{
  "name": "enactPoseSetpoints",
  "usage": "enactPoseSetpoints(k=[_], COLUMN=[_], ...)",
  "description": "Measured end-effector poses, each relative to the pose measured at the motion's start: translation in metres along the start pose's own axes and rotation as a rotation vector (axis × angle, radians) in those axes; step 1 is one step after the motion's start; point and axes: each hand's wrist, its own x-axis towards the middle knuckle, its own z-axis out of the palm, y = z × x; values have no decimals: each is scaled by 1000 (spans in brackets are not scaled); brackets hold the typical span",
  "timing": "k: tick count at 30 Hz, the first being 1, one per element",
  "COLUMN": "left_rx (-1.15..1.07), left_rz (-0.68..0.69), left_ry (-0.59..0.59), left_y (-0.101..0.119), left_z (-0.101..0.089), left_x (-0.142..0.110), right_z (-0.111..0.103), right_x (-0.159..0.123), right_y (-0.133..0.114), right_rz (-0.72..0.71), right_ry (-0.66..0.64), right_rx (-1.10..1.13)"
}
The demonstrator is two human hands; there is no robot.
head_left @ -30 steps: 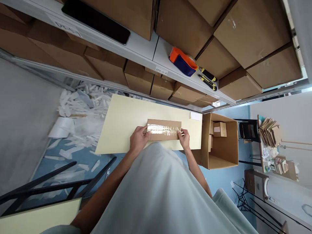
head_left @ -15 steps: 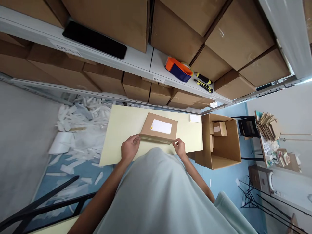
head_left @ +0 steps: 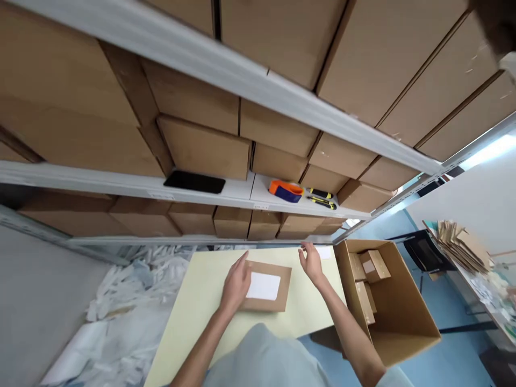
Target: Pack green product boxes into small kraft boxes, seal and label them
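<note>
A small flat cardboard box [head_left: 278, 293] with a white label [head_left: 263, 285] on top lies on the pale yellow table [head_left: 193, 312]. My left hand [head_left: 237, 284] rests flat on the box's left edge, fingers stretched out. My right hand [head_left: 312, 262] hovers above the table to the right of the box, fingers spread, holding nothing. It is near a small white slip [head_left: 323, 252] at the table's far right corner.
A large open carton [head_left: 407, 317] with small boxes [head_left: 373, 265] inside stands right of the table. Shelves of cardboard boxes fill the back; one shelf holds an orange-blue tape dispenser [head_left: 286, 190], utility knives [head_left: 320, 198] and a black phone [head_left: 194, 182]. White paper scraps [head_left: 133, 290] litter the floor on the left.
The box was turned from its taped side to its label side and laid flat. My right hand let go and moved right toward the white slip. The camera tilted up.
</note>
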Motion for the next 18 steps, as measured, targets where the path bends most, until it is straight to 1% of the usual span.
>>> enactPoseSetpoints(k=[1, 3, 5, 6, 7, 9, 11, 13, 16, 18], left_rx=[-26, -59, -74, -75, -72, -61, -50, -47, -50, -50], left_rz=[56, 172, 300, 353, 389, 416, 418, 421, 408, 366], left_ry=[10, 22, 41, 48, 59, 83, 98, 112, 152, 168], left_y=[24, 75, 124, 145, 163, 189, 202, 204, 194, 186], left_z=[6, 19, 29, 32, 34, 36, 36, 35, 34, 33], left_x=[22, 67, 108, 125, 140, 161, 169, 165, 148, 133], right_z=[-12, -36, -57, -66, -72, -79, -78, -73, -67, -67], right_x=[30, 88, 137, 158, 175, 201, 216, 222, 224, 223], right_y=[-13, -47, -86, -105, -122, -148, -161, -164, -158, -152], right_rz=[-79, -225, -321, -332, -307, -197, -117, -89, -92, -140], right_ry=[40, 99, 113, 80, 24, -131, -232, -266, -261, -240], right_rx=[-1, -2, -49, -113, -200, -373, -442, -442, -435, -420])
